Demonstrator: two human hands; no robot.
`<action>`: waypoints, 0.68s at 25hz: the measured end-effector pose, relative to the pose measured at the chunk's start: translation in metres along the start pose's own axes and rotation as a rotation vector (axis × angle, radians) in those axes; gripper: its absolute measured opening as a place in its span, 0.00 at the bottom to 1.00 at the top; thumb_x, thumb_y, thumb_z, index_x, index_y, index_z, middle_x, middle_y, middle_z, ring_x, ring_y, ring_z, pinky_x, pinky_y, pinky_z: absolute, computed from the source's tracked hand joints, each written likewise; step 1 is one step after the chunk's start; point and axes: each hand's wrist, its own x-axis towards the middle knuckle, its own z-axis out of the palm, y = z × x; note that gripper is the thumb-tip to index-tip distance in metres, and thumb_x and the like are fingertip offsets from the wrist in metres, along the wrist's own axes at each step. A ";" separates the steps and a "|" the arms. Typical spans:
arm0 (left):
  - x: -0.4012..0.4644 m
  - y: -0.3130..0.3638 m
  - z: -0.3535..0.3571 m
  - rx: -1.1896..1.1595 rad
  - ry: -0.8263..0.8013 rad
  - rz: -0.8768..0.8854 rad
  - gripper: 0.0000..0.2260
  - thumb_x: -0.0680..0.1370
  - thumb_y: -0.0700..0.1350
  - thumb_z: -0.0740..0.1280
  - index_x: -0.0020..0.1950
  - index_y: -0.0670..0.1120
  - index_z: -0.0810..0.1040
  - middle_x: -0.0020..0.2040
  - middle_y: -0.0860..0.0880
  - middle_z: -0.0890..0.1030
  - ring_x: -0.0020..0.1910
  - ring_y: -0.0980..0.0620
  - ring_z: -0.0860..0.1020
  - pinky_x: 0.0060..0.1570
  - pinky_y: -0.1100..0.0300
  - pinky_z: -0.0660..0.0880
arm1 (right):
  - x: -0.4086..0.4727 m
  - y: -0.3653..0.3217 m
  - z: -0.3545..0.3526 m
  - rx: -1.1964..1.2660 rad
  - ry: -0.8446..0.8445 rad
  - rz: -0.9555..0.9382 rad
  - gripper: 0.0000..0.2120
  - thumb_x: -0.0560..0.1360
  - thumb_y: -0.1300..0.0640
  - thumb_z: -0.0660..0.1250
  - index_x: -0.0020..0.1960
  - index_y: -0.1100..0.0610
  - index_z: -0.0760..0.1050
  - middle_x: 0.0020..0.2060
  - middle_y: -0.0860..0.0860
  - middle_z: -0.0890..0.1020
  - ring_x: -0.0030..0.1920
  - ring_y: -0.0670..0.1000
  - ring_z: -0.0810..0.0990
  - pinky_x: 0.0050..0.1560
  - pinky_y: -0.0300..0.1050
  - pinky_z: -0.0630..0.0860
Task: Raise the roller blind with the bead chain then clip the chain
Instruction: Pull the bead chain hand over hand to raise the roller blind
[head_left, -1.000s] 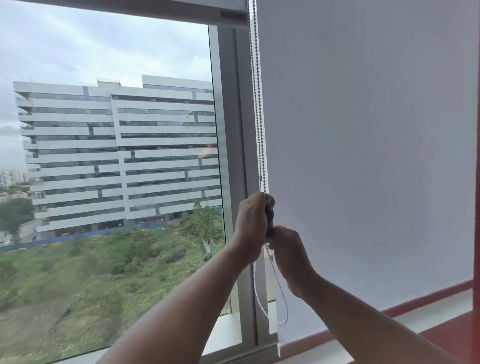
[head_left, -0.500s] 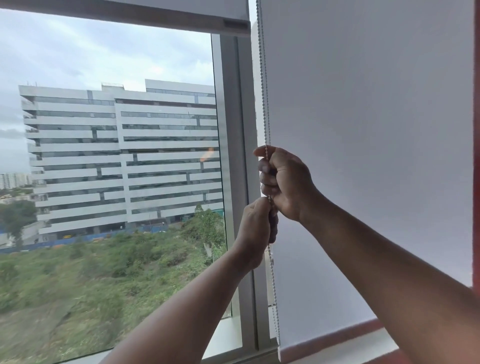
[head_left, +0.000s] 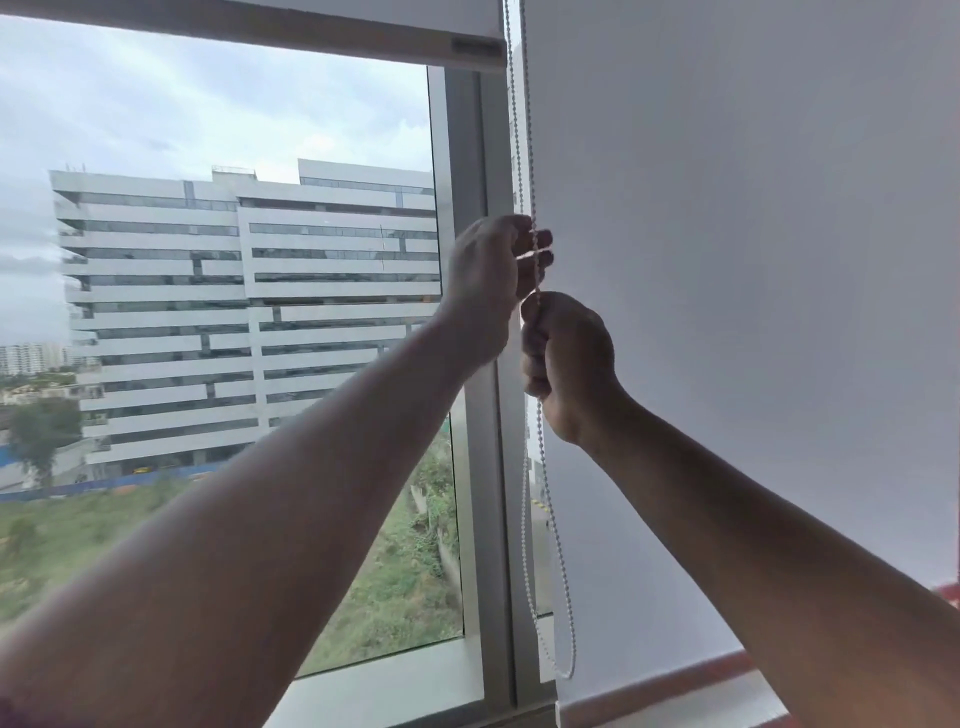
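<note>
A white roller blind (head_left: 737, 270) covers the right window pane almost to the sill. Its white bead chain (head_left: 525, 130) hangs along the blind's left edge and ends in a loop (head_left: 563, 660) near the sill. My left hand (head_left: 491, 275) grips the chain high up, fingers curled round it. Just below, my right hand (head_left: 569, 358) is closed in a fist round the same chain. No chain clip is visible.
A grey window frame post (head_left: 480, 467) stands left of the chain. The blind on the left pane is rolled up, its bottom bar (head_left: 311, 36) at the top. A white sill (head_left: 395, 686) runs below, with a red strip (head_left: 675, 680) under the blind.
My right hand, above the left half a second ago, has come down the chain. My left hand has gone up and now holds above it.
</note>
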 end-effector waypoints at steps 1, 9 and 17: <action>0.003 0.008 0.007 -0.039 -0.016 -0.005 0.13 0.80 0.34 0.54 0.55 0.36 0.78 0.43 0.39 0.82 0.36 0.45 0.80 0.36 0.56 0.76 | -0.001 0.001 0.002 -0.010 0.001 -0.010 0.24 0.77 0.66 0.54 0.24 0.50 0.68 0.19 0.44 0.65 0.19 0.46 0.57 0.24 0.36 0.53; -0.003 -0.001 0.013 -0.025 -0.096 -0.056 0.13 0.79 0.37 0.52 0.39 0.47 0.71 0.24 0.54 0.62 0.21 0.55 0.56 0.21 0.65 0.53 | -0.008 0.010 -0.007 -0.109 0.004 -0.044 0.22 0.79 0.66 0.54 0.28 0.51 0.65 0.20 0.47 0.66 0.20 0.46 0.58 0.24 0.38 0.54; -0.033 -0.078 -0.015 0.036 -0.076 -0.139 0.14 0.76 0.39 0.53 0.33 0.49 0.68 0.25 0.52 0.62 0.22 0.54 0.55 0.22 0.65 0.52 | -0.047 0.073 -0.038 -0.195 0.000 0.103 0.19 0.81 0.67 0.54 0.32 0.55 0.65 0.21 0.47 0.66 0.21 0.46 0.58 0.25 0.40 0.54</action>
